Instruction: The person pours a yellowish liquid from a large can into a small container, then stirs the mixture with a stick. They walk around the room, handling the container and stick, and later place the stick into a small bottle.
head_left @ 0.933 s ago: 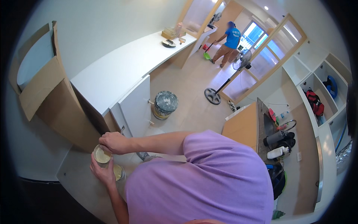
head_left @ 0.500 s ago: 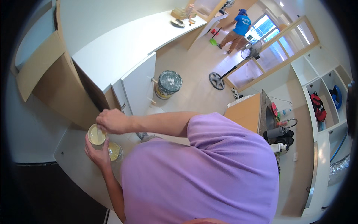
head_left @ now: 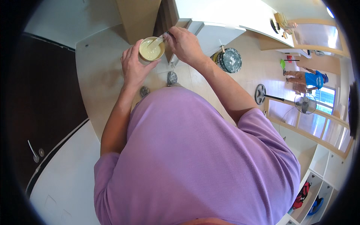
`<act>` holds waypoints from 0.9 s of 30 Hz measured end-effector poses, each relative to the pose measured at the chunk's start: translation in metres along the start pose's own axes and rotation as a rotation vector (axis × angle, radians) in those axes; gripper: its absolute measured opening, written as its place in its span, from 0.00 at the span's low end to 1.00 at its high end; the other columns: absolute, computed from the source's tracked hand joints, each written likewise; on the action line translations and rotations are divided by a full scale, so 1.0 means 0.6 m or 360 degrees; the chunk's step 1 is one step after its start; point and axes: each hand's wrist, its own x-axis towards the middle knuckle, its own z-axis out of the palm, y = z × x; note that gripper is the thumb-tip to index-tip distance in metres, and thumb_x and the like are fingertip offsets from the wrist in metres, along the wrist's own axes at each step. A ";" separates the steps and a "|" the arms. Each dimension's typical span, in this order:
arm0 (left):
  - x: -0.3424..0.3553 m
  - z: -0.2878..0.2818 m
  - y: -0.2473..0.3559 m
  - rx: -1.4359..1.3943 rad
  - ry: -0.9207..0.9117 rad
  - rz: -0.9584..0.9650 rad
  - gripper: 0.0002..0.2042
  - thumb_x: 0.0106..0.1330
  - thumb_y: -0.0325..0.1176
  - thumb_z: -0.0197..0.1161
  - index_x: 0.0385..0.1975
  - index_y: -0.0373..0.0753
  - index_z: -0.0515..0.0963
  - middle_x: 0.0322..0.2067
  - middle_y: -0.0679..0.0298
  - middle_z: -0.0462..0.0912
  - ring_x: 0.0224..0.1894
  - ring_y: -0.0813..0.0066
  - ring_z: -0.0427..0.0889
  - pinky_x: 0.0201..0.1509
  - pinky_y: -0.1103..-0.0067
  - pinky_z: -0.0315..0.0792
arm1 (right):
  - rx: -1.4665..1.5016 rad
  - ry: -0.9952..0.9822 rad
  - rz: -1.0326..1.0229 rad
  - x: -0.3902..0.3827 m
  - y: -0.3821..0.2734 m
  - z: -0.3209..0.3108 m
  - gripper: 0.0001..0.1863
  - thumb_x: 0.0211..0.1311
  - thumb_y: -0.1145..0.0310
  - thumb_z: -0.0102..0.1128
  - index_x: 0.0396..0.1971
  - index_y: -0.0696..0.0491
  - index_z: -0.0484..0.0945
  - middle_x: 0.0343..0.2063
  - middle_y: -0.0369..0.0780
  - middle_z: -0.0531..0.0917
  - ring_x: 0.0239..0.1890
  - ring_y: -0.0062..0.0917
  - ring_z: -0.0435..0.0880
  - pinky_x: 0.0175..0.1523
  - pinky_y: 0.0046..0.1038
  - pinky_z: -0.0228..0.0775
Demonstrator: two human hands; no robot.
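My left hand [head_left: 134,67] holds a small round cup [head_left: 151,50] filled with pale cream-coloured paste, gripping it from the left side above a beige countertop [head_left: 101,78]. My right hand [head_left: 184,44] is closed on a thin putty knife [head_left: 159,39] whose blade dips into the paste from the right. Both forearms reach up from my purple shirt, which fills the lower half of the view.
A brown cabinet panel [head_left: 138,17] and a white counter [head_left: 221,15] stand ahead. A paint bucket with a speckled lid [head_left: 228,60] sits on the floor, a standing fan [head_left: 285,101] further right. Another person in a blue top [head_left: 311,79] bends near the window.
My view has swung round, so the cup and hands now sit at the top instead of the lower left. Both hands kept hold of the cup and the knife.
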 end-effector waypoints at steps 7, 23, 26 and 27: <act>0.006 0.000 0.004 0.0075 0.0035 -0.0010 0.44 0.50 0.45 0.87 0.69 0.38 0.74 0.58 0.57 0.84 0.61 0.54 0.78 0.69 0.60 0.70 | 0.0006 -0.0012 -0.0275 0.031 -0.004 -0.036 0.14 0.76 0.59 0.61 0.46 0.55 0.83 0.36 0.45 0.86 0.44 0.45 0.86 0.49 0.46 0.80; 0.000 0.007 -0.002 0.0070 0.0065 -0.0022 0.44 0.49 0.48 0.86 0.68 0.44 0.74 0.57 0.59 0.85 0.60 0.55 0.78 0.68 0.61 0.68 | -0.0058 -0.0341 -0.0252 0.008 -0.016 -0.055 0.13 0.75 0.61 0.60 0.41 0.57 0.83 0.35 0.48 0.87 0.44 0.49 0.86 0.49 0.48 0.80; 0.001 0.005 0.000 0.0056 0.0089 0.0010 0.44 0.49 0.48 0.86 0.68 0.44 0.74 0.56 0.59 0.85 0.59 0.55 0.79 0.67 0.62 0.69 | 0.0003 -0.0301 -0.0224 0.011 -0.015 -0.046 0.13 0.75 0.61 0.61 0.41 0.57 0.82 0.35 0.49 0.87 0.42 0.50 0.86 0.49 0.49 0.79; 0.001 0.004 0.001 0.0045 0.0098 0.0021 0.44 0.49 0.48 0.86 0.68 0.44 0.74 0.56 0.59 0.85 0.59 0.55 0.79 0.67 0.62 0.69 | 0.0025 -0.0270 -0.0223 0.015 -0.014 -0.046 0.13 0.75 0.61 0.61 0.41 0.57 0.82 0.35 0.49 0.87 0.42 0.50 0.86 0.48 0.49 0.79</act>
